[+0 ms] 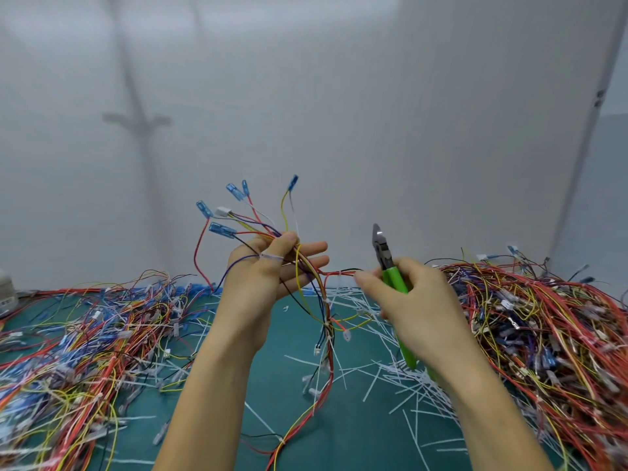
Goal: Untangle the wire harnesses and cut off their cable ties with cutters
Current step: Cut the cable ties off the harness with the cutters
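Green mat [306,447], near edge: white cut tie offcuts [407,379] strewn across it. Loose harness piles left [85,334] and right [543,334].

Above the mat, the left hand [268,277] thumb-pinches one wire harness [326,300] at a white cable tie [272,258], the other fingers straight. Blue terminals [222,230] fan upward.

Right hand [407,300] curled round green-handled cutters [384,249], tip up, forefinger at a red branch.

Grey wall [339,96] behind.

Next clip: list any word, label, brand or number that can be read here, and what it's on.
No text can be read.
Green-handled cutters in the right hand: no brand shows.
Pale grey object at the far left edge: dark marks, too blurred to read.
Blue-sleeved terminals of the multicoloured wire harness in the left hand: no print visible.
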The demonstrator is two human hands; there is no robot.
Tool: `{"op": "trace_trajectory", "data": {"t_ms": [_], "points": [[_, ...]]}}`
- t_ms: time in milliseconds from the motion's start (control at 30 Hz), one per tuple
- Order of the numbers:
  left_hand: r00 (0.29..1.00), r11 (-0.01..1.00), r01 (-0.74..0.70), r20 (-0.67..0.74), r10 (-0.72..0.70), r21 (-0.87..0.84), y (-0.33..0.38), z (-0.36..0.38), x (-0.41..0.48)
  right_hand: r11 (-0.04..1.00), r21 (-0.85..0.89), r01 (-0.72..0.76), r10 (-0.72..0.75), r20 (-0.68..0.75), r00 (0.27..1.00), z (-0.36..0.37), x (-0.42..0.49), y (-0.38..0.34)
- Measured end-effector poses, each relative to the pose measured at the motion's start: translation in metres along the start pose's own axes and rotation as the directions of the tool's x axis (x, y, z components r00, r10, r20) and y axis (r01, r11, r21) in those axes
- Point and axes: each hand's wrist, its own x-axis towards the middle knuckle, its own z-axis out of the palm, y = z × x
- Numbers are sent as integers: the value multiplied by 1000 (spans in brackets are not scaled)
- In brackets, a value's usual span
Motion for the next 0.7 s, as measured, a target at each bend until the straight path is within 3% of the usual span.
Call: {"op": "trace_trajectory", "data": {"t_ms": [167,333,467,567,633,700], "points": [[999,989,37,28,-33,-144,-2,-1,1,1000,-19,-8,9,42,999,8,0,3],[991,973,89,116,-65,-212,-4,-2,2,982,186,-28,25,18,1000,12,1,2],[956,986,91,290,-46,-143,-5,-5,1,956,293,-2,-6,24,1000,13,0,-1],[908,996,93,409,-85,2,-4,-7,-4,954,294,54,-56,-2,998,14,-2,-2],[913,991,98,389,-124,88,-4,-3,-7,965,234,115,-109,-38,993,13,-2,-2],[956,983,92,261,-131,157,-7,4,-7,972,143,185,-180,-46,983,10,-3,-4]]}}
